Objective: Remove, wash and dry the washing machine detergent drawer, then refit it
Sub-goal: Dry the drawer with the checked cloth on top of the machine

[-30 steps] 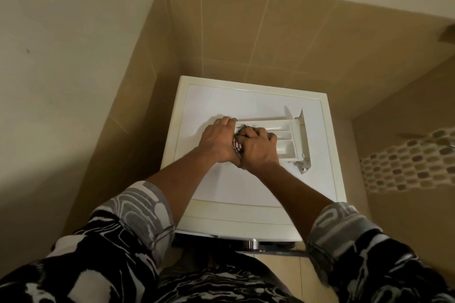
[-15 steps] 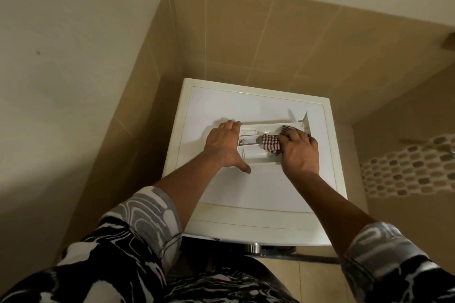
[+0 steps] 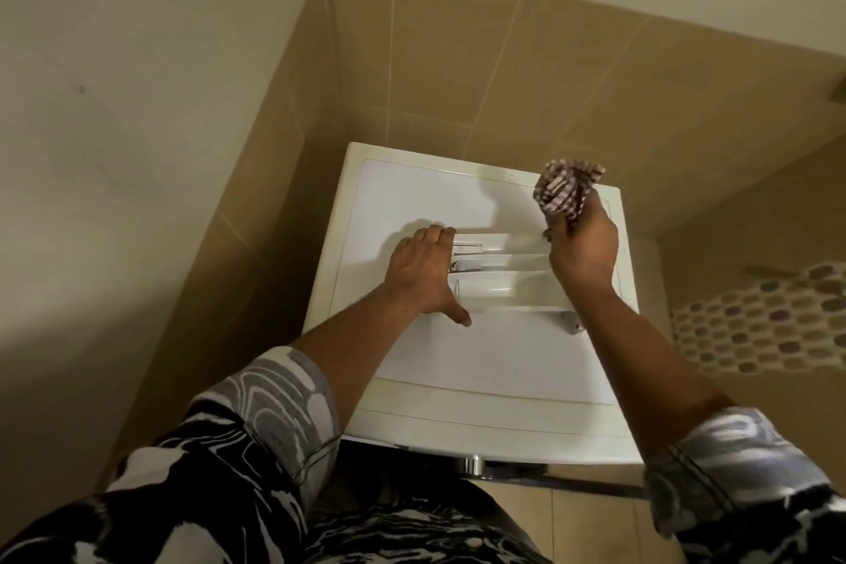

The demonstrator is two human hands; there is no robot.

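Observation:
The white detergent drawer [image 3: 503, 279] lies flat on the washing machine top [image 3: 412, 197], its compartments facing up. My left hand [image 3: 423, 275] rests on the drawer's left end, palm down, holding it in place. My right hand [image 3: 583, 243] is raised above the drawer's right end and is closed on a bunched brown-and-white checked cloth [image 3: 565, 192]. The cloth is lifted off the drawer. My right forearm hides the drawer's right front corner.
The machine stands in a corner with a plain wall at the left and tan tiles [image 3: 458, 60] behind. A band of mosaic tiles [image 3: 755, 325] runs along the right wall. A chrome fitting [image 3: 474, 465] shows below the machine's front edge.
My right hand wiped the cloth from the drawer's left end to its right end, then lifted it off. My left hand stayed on the left end.

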